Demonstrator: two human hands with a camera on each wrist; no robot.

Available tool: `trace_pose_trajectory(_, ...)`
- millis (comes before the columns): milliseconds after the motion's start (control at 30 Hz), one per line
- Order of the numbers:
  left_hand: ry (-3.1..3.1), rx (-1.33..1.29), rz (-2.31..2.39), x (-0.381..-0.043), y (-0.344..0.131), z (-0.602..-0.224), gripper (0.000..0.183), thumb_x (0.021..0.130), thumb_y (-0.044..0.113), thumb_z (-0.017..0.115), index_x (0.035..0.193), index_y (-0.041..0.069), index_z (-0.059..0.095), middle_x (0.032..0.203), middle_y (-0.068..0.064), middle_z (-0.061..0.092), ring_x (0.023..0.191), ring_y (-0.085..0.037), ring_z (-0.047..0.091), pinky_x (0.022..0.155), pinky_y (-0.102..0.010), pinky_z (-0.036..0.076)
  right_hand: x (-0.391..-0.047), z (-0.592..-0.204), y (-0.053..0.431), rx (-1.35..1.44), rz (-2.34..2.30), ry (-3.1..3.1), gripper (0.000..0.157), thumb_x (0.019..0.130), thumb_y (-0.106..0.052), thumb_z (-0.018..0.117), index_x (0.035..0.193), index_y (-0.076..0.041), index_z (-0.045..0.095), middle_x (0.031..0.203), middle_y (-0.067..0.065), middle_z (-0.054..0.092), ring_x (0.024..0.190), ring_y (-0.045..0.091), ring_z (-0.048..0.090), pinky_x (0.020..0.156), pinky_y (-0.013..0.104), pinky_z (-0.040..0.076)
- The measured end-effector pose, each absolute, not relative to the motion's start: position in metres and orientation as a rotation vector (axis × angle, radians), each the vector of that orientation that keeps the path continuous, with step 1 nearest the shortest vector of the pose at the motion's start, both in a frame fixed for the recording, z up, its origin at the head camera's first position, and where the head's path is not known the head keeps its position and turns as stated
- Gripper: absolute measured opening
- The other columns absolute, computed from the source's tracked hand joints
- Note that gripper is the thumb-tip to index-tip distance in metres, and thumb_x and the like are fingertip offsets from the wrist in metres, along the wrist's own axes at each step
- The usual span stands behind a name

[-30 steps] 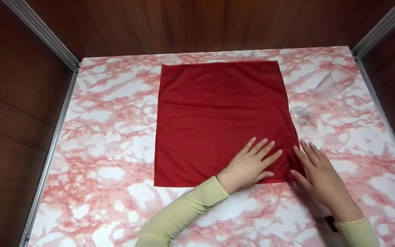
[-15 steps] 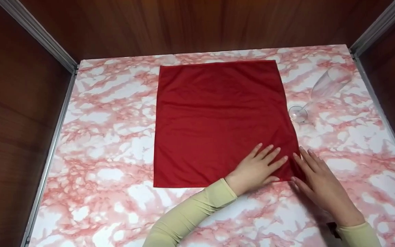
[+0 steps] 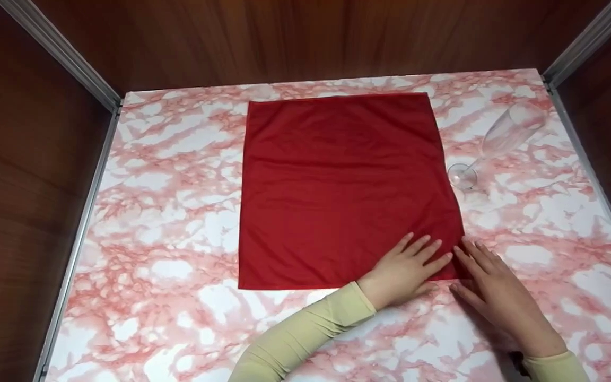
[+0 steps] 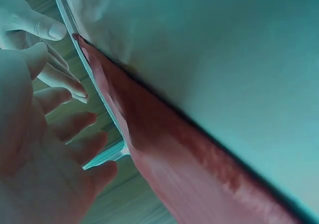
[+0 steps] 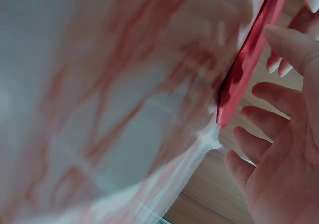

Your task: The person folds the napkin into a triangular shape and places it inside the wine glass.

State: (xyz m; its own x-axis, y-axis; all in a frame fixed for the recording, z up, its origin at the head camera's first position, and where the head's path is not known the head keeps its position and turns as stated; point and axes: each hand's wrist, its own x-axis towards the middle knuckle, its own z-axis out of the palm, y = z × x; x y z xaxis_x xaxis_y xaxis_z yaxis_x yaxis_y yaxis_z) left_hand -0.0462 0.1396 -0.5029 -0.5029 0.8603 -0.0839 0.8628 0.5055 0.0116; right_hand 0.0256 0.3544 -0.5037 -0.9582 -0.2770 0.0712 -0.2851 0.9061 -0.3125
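While the left hand (image 3: pixel 403 273) is spread over the cloth's five o'clock corner, fingers pointing to about one, the right hand (image 3: pixel 496 289) is beside it at that corner's outer edge, fingers loosely extended toward eleven. Their nearest fingertips almost meet, and neither hand pinches anything; whether any fingertip touches the fabric, I cannot tell. Pale green sleeves (image 3: pixel 305 334) cover both forearms. Beneath and beyond the hands, the red cloth (image 3: pixel 337 191) is spread flat as a rough square at the middle of the table (image 3: pixel 167 212), lightly wrinkled. At its three o'clock side stands a clear stemmed glass (image 3: pixel 507 135), its foot just beside the cloth's edge. Farther out, a dark wood panel (image 3: pixel 311 42) rises at twelve o'clock, past the pink-and-white marbled tabletop.
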Motion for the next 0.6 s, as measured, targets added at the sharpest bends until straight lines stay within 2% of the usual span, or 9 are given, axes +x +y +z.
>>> trace_pose_trajectory(167,2.636,1.492,-0.052,-0.0453,0.1398,-0.5045,0.063,0.097,0.054,0.042,0.152,0.032,0.023,0.155,0.003,0.025,0.142,-0.019,0.018,0.114,-0.041,0.011,0.0274,-0.5052,0.3536,0.449,0.524,-3.055,0.068,0.085,-0.029,0.073,0.144,-0.01,0.044,0.152,0.011,0.032,0.136,0.039,0.028,0.11,0.049,0.023)
trace_pose_trajectory(300,2.626,1.453,-0.04,-0.0462,0.1384,-0.5054,0.064,0.096,0.056,0.042,0.152,0.033,0.022,0.155,0.004,0.025,0.142,-0.019,0.019,0.114,-0.04,0.013,0.0272,-0.5063,0.3531,0.472,0.528,-3.052,0.063,0.085,-0.027,0.073,0.139,-0.006,0.049,0.149,0.013,0.035,0.136,0.039,0.03,0.111,0.047,0.022)
trace_pose_trajectory(467,2.626,1.417,-0.013,-0.0471,0.1361,-0.5062,0.065,0.095,0.058,0.042,0.152,0.033,0.022,0.155,0.003,0.026,0.141,-0.02,0.021,0.113,-0.042,0.018,0.0268,-0.5062,0.3513,0.465,0.533,-3.062,0.059,0.086,-0.027,0.072,0.137,-0.005,0.051,0.148,0.013,0.037,0.134,0.039,0.033,0.108,0.046,0.027)
trace_pose_trajectory(600,2.616,1.395,0.005,-0.0474,0.1343,-0.5056,0.064,0.095,0.058,0.042,0.152,0.034,0.023,0.155,0.003,0.027,0.142,-0.02,0.021,0.112,-0.044,0.02,0.0264,-0.5063,0.3501,0.471,0.519,-3.053,0.059,0.085,-0.026,0.073,0.136,-0.005,0.053,0.148,0.013,0.039,0.132,0.038,0.036,0.108,0.04,0.029)
